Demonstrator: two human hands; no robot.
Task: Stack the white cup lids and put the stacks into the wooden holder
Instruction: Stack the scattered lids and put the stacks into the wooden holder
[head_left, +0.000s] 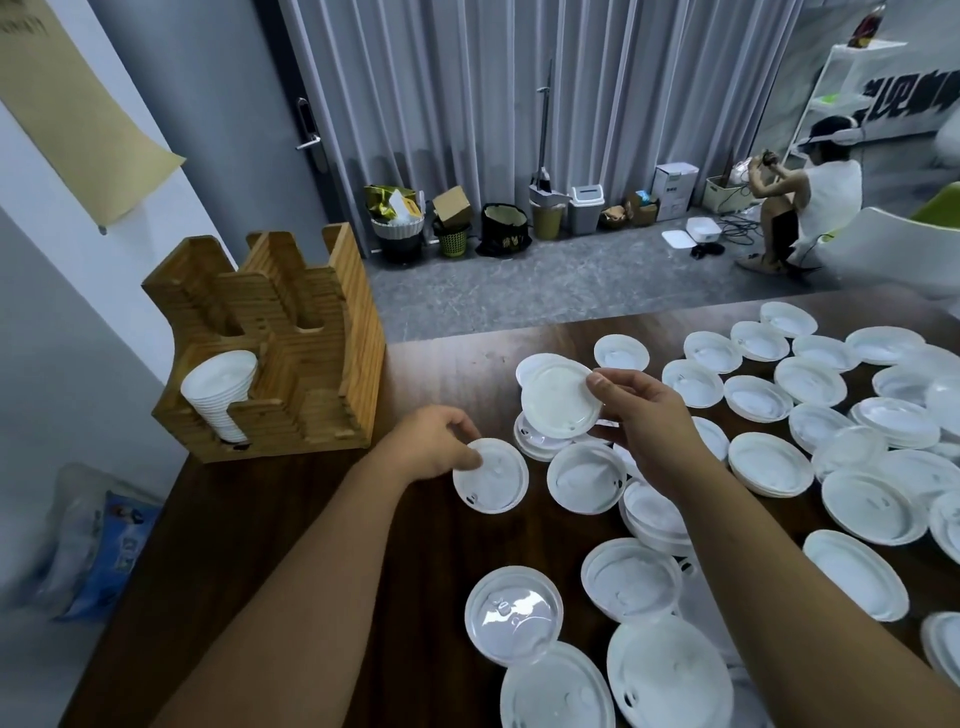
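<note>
Several white cup lids lie scattered over the dark wooden table, some in small piles. My right hand holds one white lid tilted above the table, pinched at its right rim. My left hand grips the left edge of another white lid that rests on the table. The wooden holder stands at the table's far left corner. A stack of lids sits on its side in the holder's front left slot; the other slots look empty.
The table's far edge runs behind the lids, with grey floor beyond. Bins and boxes line the curtain. A person crouches at the far right near a white chair. A blue bag lies on the floor left of the table.
</note>
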